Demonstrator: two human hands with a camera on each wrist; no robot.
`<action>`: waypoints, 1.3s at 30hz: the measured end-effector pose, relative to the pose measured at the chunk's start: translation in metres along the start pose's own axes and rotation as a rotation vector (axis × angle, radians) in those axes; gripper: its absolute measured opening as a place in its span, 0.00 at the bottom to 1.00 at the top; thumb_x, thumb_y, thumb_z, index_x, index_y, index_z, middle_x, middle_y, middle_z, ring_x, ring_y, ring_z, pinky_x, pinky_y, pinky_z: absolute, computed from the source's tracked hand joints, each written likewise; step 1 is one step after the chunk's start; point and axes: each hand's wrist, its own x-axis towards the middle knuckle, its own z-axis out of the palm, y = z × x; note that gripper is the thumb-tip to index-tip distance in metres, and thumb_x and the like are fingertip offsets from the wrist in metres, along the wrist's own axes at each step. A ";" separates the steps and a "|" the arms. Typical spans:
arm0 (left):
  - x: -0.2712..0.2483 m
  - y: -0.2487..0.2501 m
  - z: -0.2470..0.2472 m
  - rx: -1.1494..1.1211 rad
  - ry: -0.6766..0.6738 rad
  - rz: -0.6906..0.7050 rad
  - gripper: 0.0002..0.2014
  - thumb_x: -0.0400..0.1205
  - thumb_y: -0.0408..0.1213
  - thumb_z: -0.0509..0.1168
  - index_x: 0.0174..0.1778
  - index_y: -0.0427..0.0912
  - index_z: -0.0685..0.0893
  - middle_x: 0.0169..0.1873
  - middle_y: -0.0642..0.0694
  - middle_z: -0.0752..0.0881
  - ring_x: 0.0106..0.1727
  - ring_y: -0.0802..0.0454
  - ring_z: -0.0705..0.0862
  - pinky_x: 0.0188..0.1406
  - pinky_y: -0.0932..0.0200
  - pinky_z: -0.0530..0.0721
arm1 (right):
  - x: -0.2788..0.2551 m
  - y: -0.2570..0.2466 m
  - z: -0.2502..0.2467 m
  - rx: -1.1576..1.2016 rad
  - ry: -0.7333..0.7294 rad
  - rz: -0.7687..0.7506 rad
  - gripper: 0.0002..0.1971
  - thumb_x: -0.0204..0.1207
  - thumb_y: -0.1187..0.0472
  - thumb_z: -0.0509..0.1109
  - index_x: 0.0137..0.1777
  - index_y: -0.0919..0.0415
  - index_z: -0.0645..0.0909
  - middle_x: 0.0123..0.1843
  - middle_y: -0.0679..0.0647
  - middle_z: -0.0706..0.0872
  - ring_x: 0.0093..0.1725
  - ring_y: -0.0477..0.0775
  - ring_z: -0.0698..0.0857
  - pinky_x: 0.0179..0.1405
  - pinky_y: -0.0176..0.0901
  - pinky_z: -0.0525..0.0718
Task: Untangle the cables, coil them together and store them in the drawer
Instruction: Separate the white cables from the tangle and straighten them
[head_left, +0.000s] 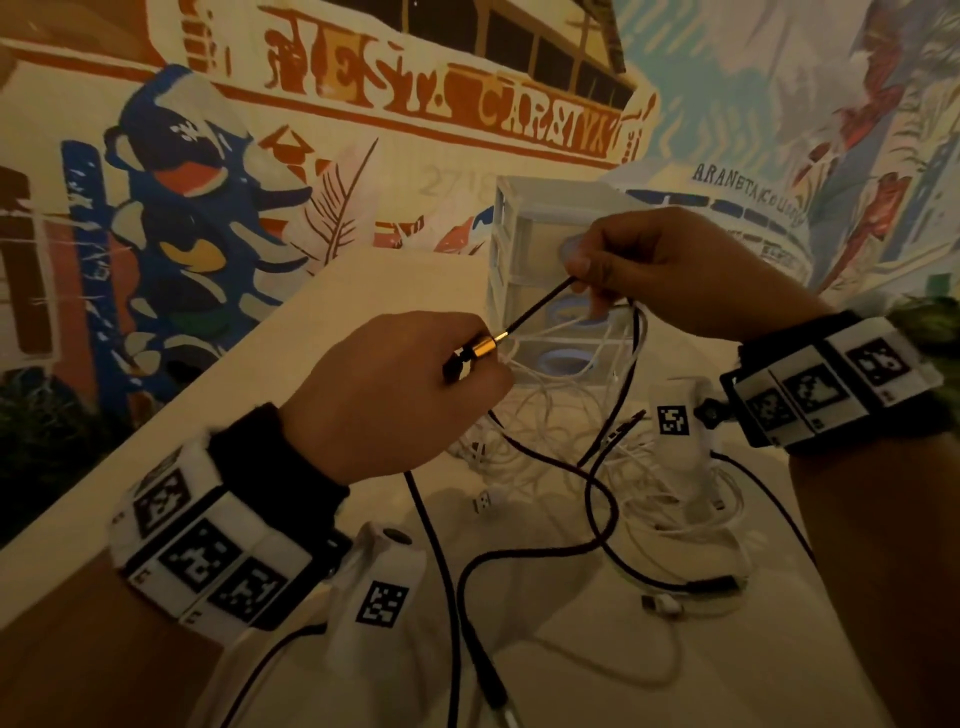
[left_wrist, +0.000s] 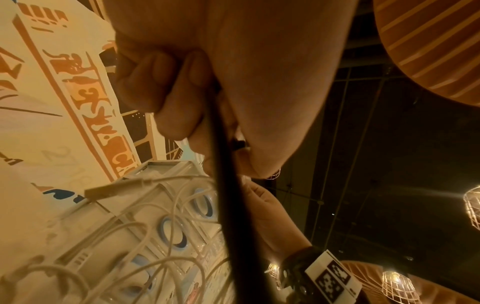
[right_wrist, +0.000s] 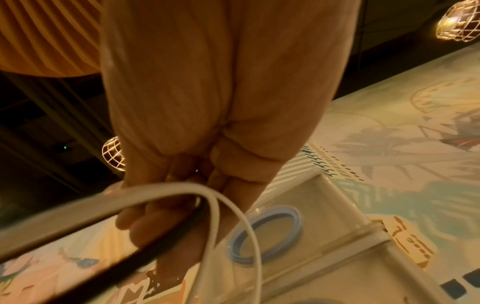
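Note:
My left hand (head_left: 415, 384) grips the gold connector (head_left: 480, 349) of a black cable (head_left: 540, 304), which runs taut up to my right hand (head_left: 639, 270). The right hand pinches that black cable (right_wrist: 155, 248) and has white cable loops (right_wrist: 215, 207) hanging from its fingers. More black cable (head_left: 597, 499) trails down onto the table through a tangle of white cables (head_left: 545, 441). In the left wrist view the black cable (left_wrist: 228, 195) drops from my curled fingers (left_wrist: 166, 86). A small white drawer unit (head_left: 540, 270) with blue ring handles (head_left: 566, 361) stands behind both hands.
The white table (head_left: 363, 291) meets a painted mural wall at the back. White USB plugs (head_left: 483, 501) lie loose among the cables. White wrist-camera housings (head_left: 389, 587) with black markers hang under both wrists. Lamps (left_wrist: 394, 286) glow overhead.

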 end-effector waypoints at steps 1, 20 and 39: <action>0.001 0.000 0.001 -0.001 -0.002 -0.012 0.18 0.82 0.53 0.56 0.33 0.44 0.73 0.25 0.45 0.75 0.28 0.49 0.73 0.27 0.56 0.68 | 0.000 0.001 0.001 -0.003 0.000 0.004 0.15 0.82 0.44 0.67 0.45 0.53 0.87 0.35 0.44 0.92 0.40 0.45 0.92 0.50 0.34 0.87; -0.001 -0.003 0.006 0.034 -0.024 0.025 0.17 0.86 0.54 0.54 0.36 0.49 0.73 0.26 0.48 0.76 0.30 0.51 0.76 0.27 0.58 0.70 | 0.006 -0.015 0.012 -0.155 -0.114 -0.061 0.15 0.89 0.45 0.59 0.58 0.44 0.88 0.52 0.37 0.90 0.55 0.35 0.86 0.60 0.38 0.81; -0.003 -0.002 0.003 0.080 -0.056 0.023 0.18 0.84 0.59 0.57 0.34 0.53 0.72 0.25 0.50 0.76 0.27 0.54 0.76 0.28 0.58 0.71 | 0.003 0.000 -0.009 -0.284 0.035 0.063 0.19 0.89 0.44 0.57 0.51 0.51 0.88 0.44 0.46 0.87 0.46 0.50 0.86 0.54 0.56 0.84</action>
